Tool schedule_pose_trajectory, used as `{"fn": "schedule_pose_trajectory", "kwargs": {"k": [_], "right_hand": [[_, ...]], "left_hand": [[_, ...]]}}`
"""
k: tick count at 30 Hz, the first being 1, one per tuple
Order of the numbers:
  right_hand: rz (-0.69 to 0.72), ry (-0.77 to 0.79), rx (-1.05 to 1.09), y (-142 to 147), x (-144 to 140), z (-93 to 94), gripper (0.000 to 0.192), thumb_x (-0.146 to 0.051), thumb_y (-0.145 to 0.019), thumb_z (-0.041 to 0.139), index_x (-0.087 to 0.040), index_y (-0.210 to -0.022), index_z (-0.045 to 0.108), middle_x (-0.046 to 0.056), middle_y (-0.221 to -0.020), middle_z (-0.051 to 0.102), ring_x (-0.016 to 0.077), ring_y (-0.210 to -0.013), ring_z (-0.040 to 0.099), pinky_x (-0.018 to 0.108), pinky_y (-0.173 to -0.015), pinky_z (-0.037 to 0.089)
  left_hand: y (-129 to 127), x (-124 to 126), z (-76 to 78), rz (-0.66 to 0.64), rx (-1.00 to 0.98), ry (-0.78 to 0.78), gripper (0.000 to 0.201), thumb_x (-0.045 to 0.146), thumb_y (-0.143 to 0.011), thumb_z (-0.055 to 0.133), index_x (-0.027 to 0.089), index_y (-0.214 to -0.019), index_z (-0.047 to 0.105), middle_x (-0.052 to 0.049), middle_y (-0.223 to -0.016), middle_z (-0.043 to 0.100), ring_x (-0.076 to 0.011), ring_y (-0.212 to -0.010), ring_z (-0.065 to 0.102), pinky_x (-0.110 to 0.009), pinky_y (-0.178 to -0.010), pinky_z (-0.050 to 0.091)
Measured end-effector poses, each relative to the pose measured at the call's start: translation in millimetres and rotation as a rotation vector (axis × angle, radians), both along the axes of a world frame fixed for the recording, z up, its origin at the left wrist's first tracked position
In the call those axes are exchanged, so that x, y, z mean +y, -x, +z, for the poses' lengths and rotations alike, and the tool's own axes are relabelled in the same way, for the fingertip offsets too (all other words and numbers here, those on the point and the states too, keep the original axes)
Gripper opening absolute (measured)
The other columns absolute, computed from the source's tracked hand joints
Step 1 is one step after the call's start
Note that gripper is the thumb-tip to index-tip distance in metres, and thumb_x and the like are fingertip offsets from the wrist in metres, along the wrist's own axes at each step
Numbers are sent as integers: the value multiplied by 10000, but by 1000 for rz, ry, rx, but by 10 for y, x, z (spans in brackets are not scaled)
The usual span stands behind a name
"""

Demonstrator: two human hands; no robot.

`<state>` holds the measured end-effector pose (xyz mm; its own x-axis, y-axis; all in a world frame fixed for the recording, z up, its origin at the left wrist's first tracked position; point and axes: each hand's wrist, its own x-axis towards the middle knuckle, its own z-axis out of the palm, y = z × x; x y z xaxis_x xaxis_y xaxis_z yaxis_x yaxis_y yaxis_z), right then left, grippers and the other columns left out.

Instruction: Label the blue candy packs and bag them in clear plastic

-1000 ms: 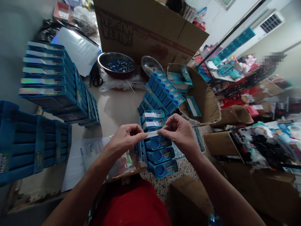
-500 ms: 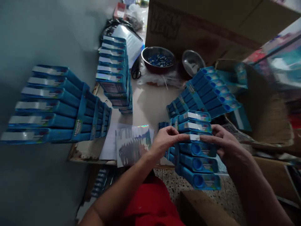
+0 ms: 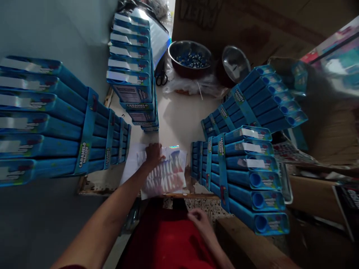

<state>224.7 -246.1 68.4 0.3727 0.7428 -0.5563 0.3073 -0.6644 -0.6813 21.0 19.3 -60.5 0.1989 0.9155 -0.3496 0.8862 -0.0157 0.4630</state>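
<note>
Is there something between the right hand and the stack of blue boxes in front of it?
Nothing visible does. The right hand hangs over the red lap, and only open floor lies between it and the stack of blue boxes.

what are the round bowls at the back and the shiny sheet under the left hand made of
The two round bowls look like polished metal, probably steel: grey with bright reflections. The shiny sheet under the left hand seems to be holographic foil or film stickers on backing paper, given its rainbow glare.

Sticker sheet [image 3: 165, 173] lies on table [image 3: 179, 119] between box stacks [image 3: 241, 168].
</note>
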Motion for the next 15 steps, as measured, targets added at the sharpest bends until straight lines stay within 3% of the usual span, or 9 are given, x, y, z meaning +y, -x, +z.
{"fn": "schedule_pose_trajectory", "kwargs": {"k": [1,3,6,10,12,15], "right_hand": [[56,-22,38,208,63,-208,335,-538,-741,711,-232,-606,686,56,-651,689,243,-637,670,346,-620,547],[234,-209,-47,499,397,-568,247,-352,-926,555,-219,-913,763,84,-930,753,243,-891,697,365,-837,556],[387,-392,-288,651,1218,-950,364,-141,-973,446,-165,-1231,702,134,-1212,712,247,-1157,621,381,-1048,473],[594,-337,-593,623,2090,-1228,430,-146,-1005,476,-141,-1418,598,148,-1421,622,270,-1287,501,378,-1108,386],[653,-293,-656,609,2260,-1300,422,-190,-1017,495,-162,-1425,597,144,-1419,625,285,-1245,501,390,-1061,398],[699,-281,-665,607,2292,-1354,389,-216,-1014,518,-210,-1383,639,137,-1365,660,301,-1205,508,414,-1000,412]], "left_hand": [[1,1,-42,-31,-5,-11,475,228,-672,884,162,-1078,645,-145,-1140,646,-354,-1173,540,-421,-967,411],[5,-5,-97,-80,-22,-35,460,231,-694,860,166,-1095,646,-142,-1168,627,-337,-1164,540,-409,-973,417],[23,-19,-137,-124,-59,-68,506,224,-725,816,155,-1192,631,-146,-1232,613,-320,-1177,540,-404,-1006,423],[40,-14,-188,-137,-119,-68,507,174,-772,735,134,-1268,641,-151,-1255,658,-301,-1179,564,-393,-1037,423],[45,17,-227,-116,-138,-40,351,169,-807,683,135,-1154,716,-150,-1154,716,-308,-1134,597,-397,-1002,437],[51,100,-282,-86,-177,18,205,201,-853,631,162,-989,779,-134,-1050,770,-297,-1047,651,-384,-937,452]]}}
